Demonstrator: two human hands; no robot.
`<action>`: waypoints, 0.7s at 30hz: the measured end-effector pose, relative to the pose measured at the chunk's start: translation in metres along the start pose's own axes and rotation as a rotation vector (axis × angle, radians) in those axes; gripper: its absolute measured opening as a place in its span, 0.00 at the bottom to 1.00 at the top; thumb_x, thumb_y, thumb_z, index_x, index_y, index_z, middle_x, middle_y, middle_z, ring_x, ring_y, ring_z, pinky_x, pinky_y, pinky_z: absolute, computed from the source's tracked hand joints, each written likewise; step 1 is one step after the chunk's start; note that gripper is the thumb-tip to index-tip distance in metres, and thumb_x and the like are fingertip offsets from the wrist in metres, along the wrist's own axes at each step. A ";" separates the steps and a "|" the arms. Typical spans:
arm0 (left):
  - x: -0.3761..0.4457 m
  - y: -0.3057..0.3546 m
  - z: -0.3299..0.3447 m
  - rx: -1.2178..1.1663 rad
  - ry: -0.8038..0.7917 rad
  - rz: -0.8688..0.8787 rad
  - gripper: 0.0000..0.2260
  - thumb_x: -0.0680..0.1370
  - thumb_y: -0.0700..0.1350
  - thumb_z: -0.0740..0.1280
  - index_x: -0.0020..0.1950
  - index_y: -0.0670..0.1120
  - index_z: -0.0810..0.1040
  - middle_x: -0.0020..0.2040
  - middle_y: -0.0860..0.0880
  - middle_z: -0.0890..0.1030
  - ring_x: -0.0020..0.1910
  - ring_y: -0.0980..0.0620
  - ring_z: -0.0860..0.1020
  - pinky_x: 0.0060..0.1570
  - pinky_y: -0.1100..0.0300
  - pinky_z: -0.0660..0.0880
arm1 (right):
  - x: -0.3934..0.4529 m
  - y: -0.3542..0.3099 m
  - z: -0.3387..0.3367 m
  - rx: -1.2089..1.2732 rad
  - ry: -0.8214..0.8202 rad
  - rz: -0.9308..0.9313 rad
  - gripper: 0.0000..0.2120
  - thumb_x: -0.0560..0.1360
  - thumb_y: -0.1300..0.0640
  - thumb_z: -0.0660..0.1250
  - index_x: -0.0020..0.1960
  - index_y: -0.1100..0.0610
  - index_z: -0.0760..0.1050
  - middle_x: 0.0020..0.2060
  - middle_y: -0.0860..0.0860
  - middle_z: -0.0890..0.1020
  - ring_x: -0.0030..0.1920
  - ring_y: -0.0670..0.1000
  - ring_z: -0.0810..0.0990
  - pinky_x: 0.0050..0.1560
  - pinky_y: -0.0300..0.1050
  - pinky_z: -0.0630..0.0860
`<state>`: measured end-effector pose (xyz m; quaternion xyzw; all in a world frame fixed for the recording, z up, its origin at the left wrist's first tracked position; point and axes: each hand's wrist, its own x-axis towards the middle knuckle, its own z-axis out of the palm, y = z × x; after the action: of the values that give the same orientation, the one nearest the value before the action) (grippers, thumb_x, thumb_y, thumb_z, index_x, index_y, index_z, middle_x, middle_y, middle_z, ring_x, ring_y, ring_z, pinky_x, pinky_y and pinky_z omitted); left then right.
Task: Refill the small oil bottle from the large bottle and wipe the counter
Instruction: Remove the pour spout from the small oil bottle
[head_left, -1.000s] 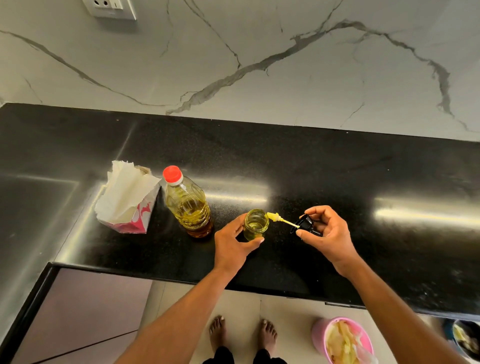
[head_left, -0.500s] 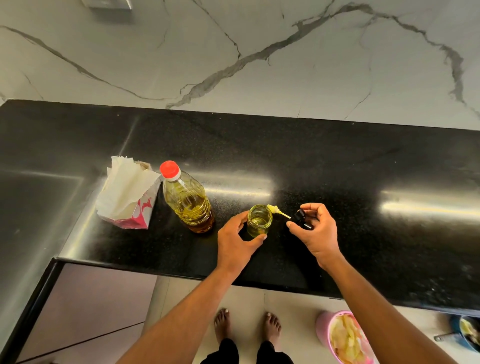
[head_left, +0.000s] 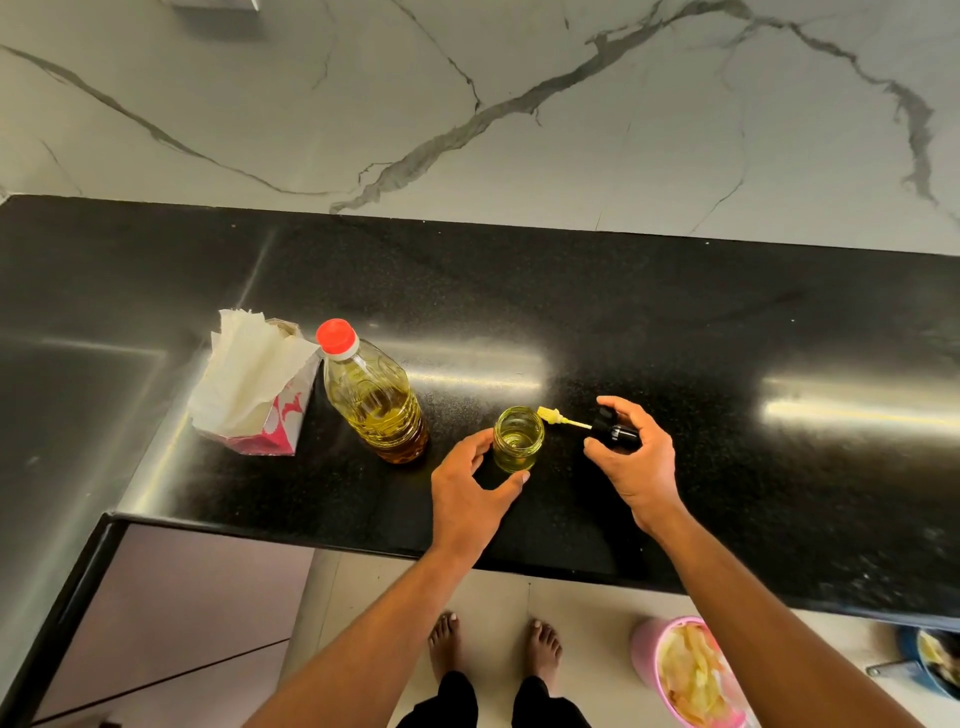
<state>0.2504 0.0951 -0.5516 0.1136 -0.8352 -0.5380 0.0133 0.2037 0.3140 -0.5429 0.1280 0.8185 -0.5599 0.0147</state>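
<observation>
The small oil bottle (head_left: 517, 439) stands uncapped on the black counter (head_left: 675, 322), holding a little yellow oil. My left hand (head_left: 470, 493) grips its lower body between thumb and forefinger. Just right of it, my right hand (head_left: 631, 462) loosely holds the black pump cap (head_left: 615, 435) low over the counter, forefinger lifted. The cap's yellow dip tube (head_left: 558, 418) points left beside the bottle's mouth. The large oil bottle (head_left: 376, 400), closed with a red cap (head_left: 336, 336), stands to the left, partly full.
A pink tissue pack (head_left: 260, 395) with white tissues sticking out sits left of the large bottle. The marble wall rises behind the counter. On the floor below are my bare feet, a pink bin (head_left: 685, 670) of scraps, and a dark pan (head_left: 930, 660).
My right hand has lowered the pump cap and tube toward the counter beside the small bottle, and its forefinger has lifted. The left hand has stayed on the small bottle.
</observation>
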 end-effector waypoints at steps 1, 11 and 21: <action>0.000 0.000 0.000 -0.001 0.000 -0.003 0.31 0.71 0.46 0.84 0.72 0.49 0.79 0.65 0.55 0.83 0.66 0.61 0.80 0.70 0.64 0.75 | 0.001 0.001 -0.001 0.007 0.003 0.009 0.28 0.70 0.61 0.79 0.64 0.39 0.79 0.58 0.46 0.81 0.59 0.49 0.79 0.63 0.49 0.79; 0.001 0.001 0.003 -0.005 -0.004 -0.019 0.31 0.70 0.48 0.84 0.72 0.50 0.79 0.65 0.55 0.83 0.66 0.61 0.79 0.72 0.58 0.76 | -0.001 0.001 0.004 -0.141 0.000 -0.069 0.30 0.72 0.62 0.78 0.69 0.45 0.75 0.62 0.47 0.75 0.59 0.43 0.76 0.63 0.52 0.80; 0.011 0.015 0.008 0.085 0.025 0.096 0.31 0.71 0.56 0.82 0.71 0.54 0.76 0.63 0.58 0.82 0.64 0.59 0.80 0.66 0.62 0.78 | -0.002 0.011 0.008 -0.271 -0.052 -0.123 0.32 0.74 0.60 0.77 0.73 0.45 0.70 0.66 0.47 0.72 0.64 0.47 0.74 0.66 0.49 0.77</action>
<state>0.2355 0.1055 -0.5424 0.0806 -0.8616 -0.4991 0.0447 0.2067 0.3098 -0.5562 0.0597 0.8922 -0.4473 0.0186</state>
